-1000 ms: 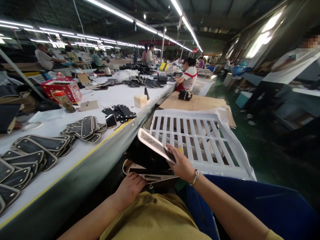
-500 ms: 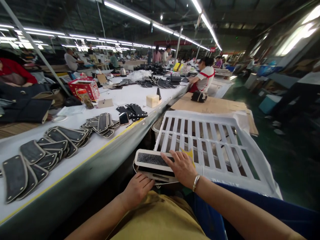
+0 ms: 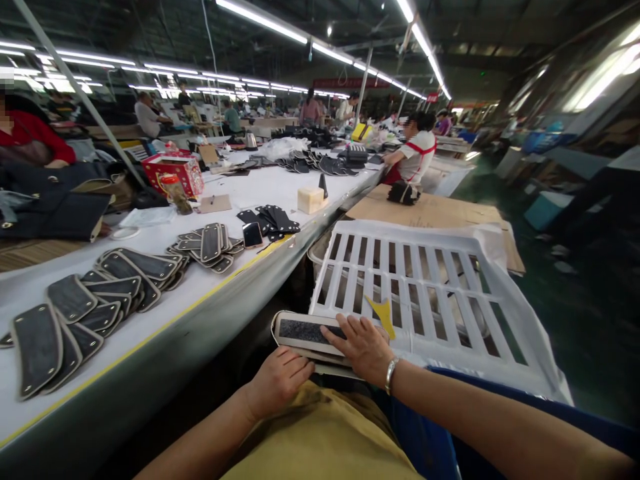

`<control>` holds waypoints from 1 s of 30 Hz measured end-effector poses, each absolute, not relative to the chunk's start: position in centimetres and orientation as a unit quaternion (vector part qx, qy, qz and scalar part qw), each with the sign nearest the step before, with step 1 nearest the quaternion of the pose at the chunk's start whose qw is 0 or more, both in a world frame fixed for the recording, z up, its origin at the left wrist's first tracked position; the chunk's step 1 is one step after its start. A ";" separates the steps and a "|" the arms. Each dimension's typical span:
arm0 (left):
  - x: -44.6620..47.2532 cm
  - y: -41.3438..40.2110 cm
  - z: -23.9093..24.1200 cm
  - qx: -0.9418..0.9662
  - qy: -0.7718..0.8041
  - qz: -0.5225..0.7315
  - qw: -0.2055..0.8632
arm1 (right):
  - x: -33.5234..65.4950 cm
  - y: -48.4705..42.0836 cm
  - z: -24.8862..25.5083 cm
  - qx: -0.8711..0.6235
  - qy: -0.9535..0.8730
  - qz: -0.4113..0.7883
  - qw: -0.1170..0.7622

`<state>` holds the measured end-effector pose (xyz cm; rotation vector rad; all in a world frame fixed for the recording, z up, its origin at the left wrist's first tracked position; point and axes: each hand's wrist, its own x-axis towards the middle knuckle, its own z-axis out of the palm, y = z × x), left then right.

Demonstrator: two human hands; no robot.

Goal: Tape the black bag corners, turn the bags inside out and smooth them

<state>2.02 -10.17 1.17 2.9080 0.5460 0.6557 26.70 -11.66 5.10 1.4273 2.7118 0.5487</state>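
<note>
In front of my lap is a long, rounded, pale-edged piece with a dark grey textured strip along its top; its exact kind I cannot make out. My left hand has its fingers curled over the near edge, with the fingertips partly hidden. Lying across the right part of the piece is my right hand, its fingers spread over the strip and the pale border. The right hand covers that end. Below the top layer, a second pale edge shows between the hands.
A long white worktable on the left bears fanned-out black panels with pale edging, a phone and a cream block. To the right are a white slatted rack, a yellow scrap and cardboard. Co-workers sit farther off.
The piece has tipped so its top strip looks narrower, and the dark gap below it has closed up. Both hands stay on it. The view has shifted slightly.
</note>
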 end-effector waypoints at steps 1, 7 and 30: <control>2.1 -10.1 1.2 0.957 0.171 0.231 0.039 | 26.5 -11.6 5.2 0.448 0.876 0.179 0.018; 2.6 -10.3 1.7 0.946 0.152 0.283 -0.040 | 27.5 -12.5 7.0 0.396 0.909 0.111 0.066; 2.0 -9.6 1.8 0.958 0.151 0.242 0.008 | 26.5 -8.5 6.4 0.409 0.905 -0.068 0.096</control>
